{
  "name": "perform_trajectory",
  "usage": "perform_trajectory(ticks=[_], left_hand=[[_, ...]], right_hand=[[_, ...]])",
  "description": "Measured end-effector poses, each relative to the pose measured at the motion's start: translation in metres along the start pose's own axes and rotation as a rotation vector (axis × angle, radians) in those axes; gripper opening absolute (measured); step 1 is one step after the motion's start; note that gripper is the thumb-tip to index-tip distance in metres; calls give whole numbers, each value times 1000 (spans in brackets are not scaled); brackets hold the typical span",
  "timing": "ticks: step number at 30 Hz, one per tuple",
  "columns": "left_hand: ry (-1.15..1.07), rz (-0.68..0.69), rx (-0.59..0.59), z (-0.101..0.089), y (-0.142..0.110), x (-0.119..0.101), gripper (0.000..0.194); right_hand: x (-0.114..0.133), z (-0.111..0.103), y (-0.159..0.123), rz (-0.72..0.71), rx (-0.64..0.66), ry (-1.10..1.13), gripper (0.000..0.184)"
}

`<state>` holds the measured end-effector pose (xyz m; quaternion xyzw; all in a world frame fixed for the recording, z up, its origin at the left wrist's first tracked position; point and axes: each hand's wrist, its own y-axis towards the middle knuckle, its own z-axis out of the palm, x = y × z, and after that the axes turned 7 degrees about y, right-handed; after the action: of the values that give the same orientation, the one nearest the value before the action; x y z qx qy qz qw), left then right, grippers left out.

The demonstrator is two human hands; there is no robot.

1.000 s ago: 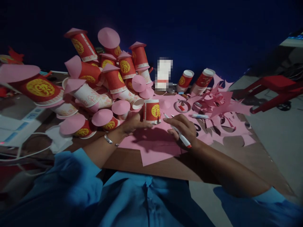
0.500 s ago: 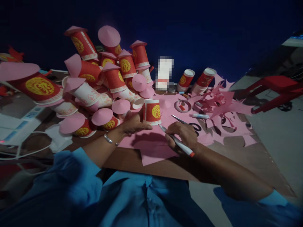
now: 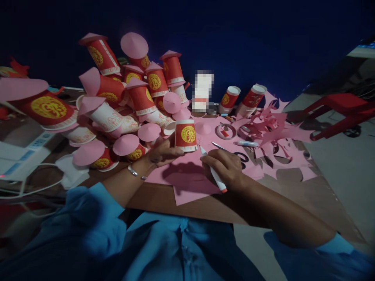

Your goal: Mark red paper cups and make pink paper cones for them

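My left hand [image 3: 164, 152] is closed on a red paper cup [image 3: 185, 136] with a gold emblem, held upside down above pink paper sheets [image 3: 190, 187]. Between the fingers of my right hand [image 3: 224, 166] is a white marker [image 3: 216, 176] with a red end, its tip just right of the cup's lower rim. A small gap seems to lie between tip and cup. Partly behind my right hand lie black-handled scissors [image 3: 242, 158]. Past the cup stands a small pink paper cone [image 3: 203, 128].
Many cups with pink cone tops, such as one red cup [image 3: 142, 97], are piled at left. Stacked red cups [image 3: 252, 99], a tape roll [image 3: 225, 131], a glue tube [image 3: 247, 144] and pink paper scraps [image 3: 275, 128] lie right. A red stool [image 3: 340, 103] stands beyond the table.
The cup has turned in my left hand, bringing its emblem toward the middle, and has shifted slightly left. The marker moved down to the cup's rim, then slightly up again.
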<state>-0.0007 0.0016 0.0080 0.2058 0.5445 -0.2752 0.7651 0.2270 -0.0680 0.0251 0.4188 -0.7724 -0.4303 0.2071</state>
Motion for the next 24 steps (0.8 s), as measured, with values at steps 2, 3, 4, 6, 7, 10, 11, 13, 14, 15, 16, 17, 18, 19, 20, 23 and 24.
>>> perform_trajectory(ticks=[2, 3, 4, 6, 7, 10, 11, 13, 14, 15, 16, 17, 18, 19, 20, 23, 24], left_hand=[[-33, 13, -10, -1, 0, 0, 86], [-55, 23, -12, -1, 1, 0, 86], [-77, 31, -12, -1, 1, 0, 86], [-115, 42, -11, -2, 1, 0, 84], [-133, 47, -12, -2, 1, -1, 84], [-187, 62, -11, 0, 1, -3, 84], [-203, 65, -11, 1, 1, -3, 84], [-221, 61, -19, 3, 0, -5, 85], [-225, 55, -27, 3, -1, -6, 86], [-229, 47, -36, 4, -1, -7, 86], [-233, 37, -42, 5, -2, -8, 87], [-238, 29, -44, 5, -2, -9, 87], [-245, 24, -40, 5, -2, -9, 87], [-251, 23, -33, 5, -3, -10, 87], [-256, 26, -23, 5, -3, -10, 87], [-262, 32, -1, 2, -2, -8, 86], [-260, 30, 3, 1, -2, -8, 86]], right_hand=[[-2, 0, -2, -13, 13, -7, 24], [-2, 0, -3, -27, 16, -13, 27], [-2, -1, -3, -43, 20, -24, 30], [-2, -1, -5, -73, 46, -60, 35], [-2, -1, -6, -85, 70, -79, 36], [-3, -2, -6, -113, 137, -131, 33], [-3, -3, -6, -123, 150, -143, 31], [-4, -3, -6, -139, 161, -155, 27], [-5, -3, -5, -147, 159, -158, 25], [-5, -3, -5, -153, 156, -160, 23], [-6, -3, -5, -153, 155, -162, 22], [-6, -3, -5, -152, 156, -164, 22], [-6, -3, -5, -150, 160, -164, 22], [-6, -3, -5, -149, 165, -164, 23], [-6, -3, -5, -148, 168, -163, 25], [-4, -4, -5, -135, 142, -148, 35], [-4, -4, -5, -129, 131, -142, 38]])
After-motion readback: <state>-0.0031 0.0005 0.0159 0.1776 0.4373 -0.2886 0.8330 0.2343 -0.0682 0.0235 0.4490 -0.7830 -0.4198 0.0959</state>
